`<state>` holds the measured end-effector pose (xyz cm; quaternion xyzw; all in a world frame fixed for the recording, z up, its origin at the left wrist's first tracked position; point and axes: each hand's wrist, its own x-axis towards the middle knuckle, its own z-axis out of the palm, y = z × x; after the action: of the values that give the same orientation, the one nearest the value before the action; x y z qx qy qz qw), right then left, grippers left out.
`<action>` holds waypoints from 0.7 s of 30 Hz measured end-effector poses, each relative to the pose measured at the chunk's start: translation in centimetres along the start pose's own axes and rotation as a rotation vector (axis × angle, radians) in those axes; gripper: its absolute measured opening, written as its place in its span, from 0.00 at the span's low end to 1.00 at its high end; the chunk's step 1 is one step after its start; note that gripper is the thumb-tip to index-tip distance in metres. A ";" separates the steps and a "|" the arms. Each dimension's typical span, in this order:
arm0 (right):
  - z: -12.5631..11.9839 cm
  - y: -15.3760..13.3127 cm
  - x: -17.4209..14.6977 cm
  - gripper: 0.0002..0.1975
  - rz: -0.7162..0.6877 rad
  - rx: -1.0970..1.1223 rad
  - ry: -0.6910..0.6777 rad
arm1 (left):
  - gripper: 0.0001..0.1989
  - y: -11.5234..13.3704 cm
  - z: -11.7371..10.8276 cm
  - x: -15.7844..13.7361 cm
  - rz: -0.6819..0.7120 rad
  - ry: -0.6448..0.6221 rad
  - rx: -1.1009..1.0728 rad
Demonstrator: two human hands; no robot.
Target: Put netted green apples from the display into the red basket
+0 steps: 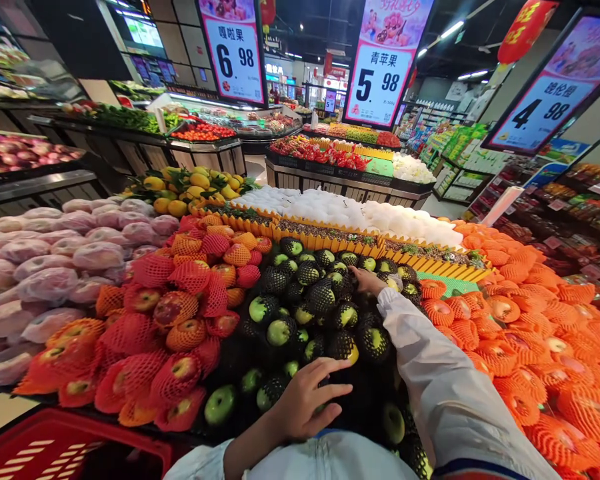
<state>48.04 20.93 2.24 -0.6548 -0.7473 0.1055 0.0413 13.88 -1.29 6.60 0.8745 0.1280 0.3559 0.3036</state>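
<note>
In front of me lies a pile of green apples (279, 332), many wrapped in black foam nets. My left hand (310, 395) hovers over the near part of the pile, its fingers spread and nothing in them. A netted apple with a yellowish side (351, 352) sits just beyond those fingertips. Stretched out to the far right of the pile, my right hand (369, 280) is among the netted apples. Its fingertips are partly hidden there, so whether it grips an apple is unclear.
Red-and-orange netted apples (175, 310) and wrapped pink fruit (97, 257) lie left. Orange-netted fruit (525, 347) lies right. A low yellow fence (325, 241) and white-wrapped fruit (320, 208) stand behind. A red basket (75, 427) is at the lower left. Price screens (380, 73) hang above.
</note>
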 end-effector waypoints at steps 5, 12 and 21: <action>-2.3 2.6 -1.9 0.43 0.293 -0.102 0.038 | 0.18 0.3 -0.3 -0.6 -0.036 0.023 -0.005; -2.3 5.9 -6.2 0.42 0.432 -0.051 0.013 | 0.17 0.9 0.0 0.1 0.058 0.010 0.021; -4.4 7.3 -8.7 0.36 0.501 0.039 0.261 | 0.18 1.0 -0.3 -0.4 0.072 0.030 0.037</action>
<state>57.19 13.65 5.63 -0.8261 -0.5485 0.0417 0.1224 13.37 -2.15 7.18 0.8787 0.1075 0.3770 0.2723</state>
